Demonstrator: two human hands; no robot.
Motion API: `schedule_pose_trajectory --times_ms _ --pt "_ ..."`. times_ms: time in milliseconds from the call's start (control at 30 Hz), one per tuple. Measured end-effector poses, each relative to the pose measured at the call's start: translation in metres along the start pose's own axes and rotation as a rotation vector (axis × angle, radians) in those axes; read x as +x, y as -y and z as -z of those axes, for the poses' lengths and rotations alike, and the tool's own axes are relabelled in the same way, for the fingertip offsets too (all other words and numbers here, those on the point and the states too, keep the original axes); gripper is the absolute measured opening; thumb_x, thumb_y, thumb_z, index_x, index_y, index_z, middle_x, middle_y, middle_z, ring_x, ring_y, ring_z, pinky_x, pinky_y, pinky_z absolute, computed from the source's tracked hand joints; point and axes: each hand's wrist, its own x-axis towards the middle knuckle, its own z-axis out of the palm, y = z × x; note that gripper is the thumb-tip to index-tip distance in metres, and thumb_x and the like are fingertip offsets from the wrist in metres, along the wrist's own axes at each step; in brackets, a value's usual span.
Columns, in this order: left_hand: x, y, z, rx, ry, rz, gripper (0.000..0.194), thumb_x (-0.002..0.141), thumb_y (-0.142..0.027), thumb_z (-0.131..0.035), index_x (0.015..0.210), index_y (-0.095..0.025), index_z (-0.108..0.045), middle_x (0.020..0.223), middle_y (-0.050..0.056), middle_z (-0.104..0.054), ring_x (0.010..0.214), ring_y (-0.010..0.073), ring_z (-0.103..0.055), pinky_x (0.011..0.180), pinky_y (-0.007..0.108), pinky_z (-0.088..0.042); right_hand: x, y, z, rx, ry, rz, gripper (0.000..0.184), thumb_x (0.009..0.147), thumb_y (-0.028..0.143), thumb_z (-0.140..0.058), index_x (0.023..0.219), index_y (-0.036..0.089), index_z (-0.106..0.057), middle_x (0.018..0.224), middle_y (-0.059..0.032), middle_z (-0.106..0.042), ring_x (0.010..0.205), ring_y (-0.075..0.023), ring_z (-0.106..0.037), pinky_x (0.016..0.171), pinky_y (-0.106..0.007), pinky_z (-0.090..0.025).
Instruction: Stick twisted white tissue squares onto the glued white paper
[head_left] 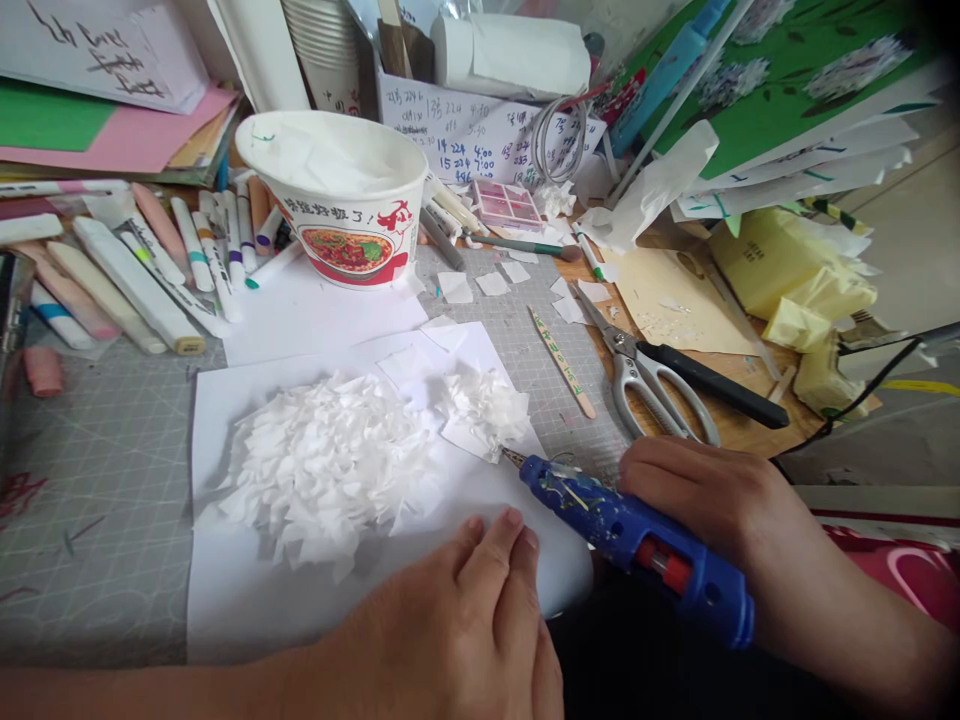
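My right hand (712, 505) is closed around a blue hot glue gun (600, 510), its nozzle pointing left. The tip touches or nearly touches the edge of a small cluster of crumpled white tissue pieces (484, 410). My left hand (465, 620) rests with its fingers stretched out at the front of the white paper sheet (232, 590), and no object shows in it. To its upper left lies a large, ruffled mound of white tissue pieces (330, 470). The glue gun's handle is mostly hidden behind my right hand.
A paper noodle bowl (360, 225) holding white tissue stands behind the sheet. Markers (142, 270) crowd the left. Scissors (637, 370), a black-handled tool (720, 385) and a wooden stick (562, 365) lie to the right. Small paper squares (455, 288) are scattered on the grey cutting mat (97, 430).
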Motion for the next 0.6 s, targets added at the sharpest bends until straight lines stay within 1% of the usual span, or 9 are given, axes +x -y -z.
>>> schedule_pose_trajectory --times_ms 100,267,367,500,600 --pt "-0.0006 0.0004 -0.0003 -0.011 0.009 -0.004 0.009 0.078 -0.012 -0.059 0.084 -0.013 -0.067 0.105 0.013 -0.072 0.099 0.0275 -0.066 0.082 0.036 -0.056 -0.0012 0.0013 -0.0002 0.022 -0.006 -0.003 0.023 0.089 0.028 -0.049 0.068 0.019 -0.05 0.072 -0.0028 -0.053 0.059 -0.014 -0.047 0.054 -0.027 -0.031" --pt "-0.0034 -0.001 -0.0005 -0.013 0.014 -0.012 0.013 0.077 -0.013 -0.059 0.087 -0.014 -0.068 0.107 0.014 -0.071 0.101 0.0275 -0.065 0.084 0.037 -0.054 -0.0029 0.0001 -0.0039 -0.068 -0.051 -0.013 0.028 0.089 0.026 -0.047 0.062 0.018 -0.044 0.064 -0.0012 -0.047 0.055 -0.0129 -0.041 0.052 -0.028 -0.026" --pt "-0.0038 -0.0016 -0.0004 -0.01 0.011 -0.004 0.013 0.077 -0.013 -0.058 0.087 -0.014 -0.068 0.107 0.014 -0.071 0.101 0.027 -0.065 0.084 0.037 -0.054 -0.0017 0.0003 -0.0033 -0.079 -0.049 -0.014 0.028 0.089 0.025 -0.046 0.062 0.018 -0.045 0.063 -0.0014 -0.048 0.056 -0.0135 -0.042 0.053 -0.028 -0.027" --pt "-0.0018 0.0009 -0.0017 -0.011 0.017 -0.009 0.013 0.078 -0.012 -0.057 0.086 -0.014 -0.067 0.106 0.014 -0.071 0.1 0.0268 -0.065 0.083 0.037 -0.054 -0.0004 0.0013 -0.002 -0.031 -0.019 -0.009 0.023 0.089 0.026 -0.047 0.068 0.018 -0.051 0.071 -0.0035 -0.053 0.061 -0.0148 -0.048 0.055 -0.028 -0.032" --pt "0.0 0.0023 -0.0025 -0.005 0.013 -0.013 0.012 0.079 -0.012 -0.057 0.085 -0.014 -0.067 0.105 0.013 -0.071 0.1 0.027 -0.066 0.082 0.036 -0.055 -0.0017 0.0006 -0.0035 -0.045 -0.047 -0.015 0.024 0.089 0.025 -0.047 0.066 0.018 -0.049 0.068 -0.0023 -0.051 0.058 -0.0135 -0.045 0.053 -0.028 -0.03"
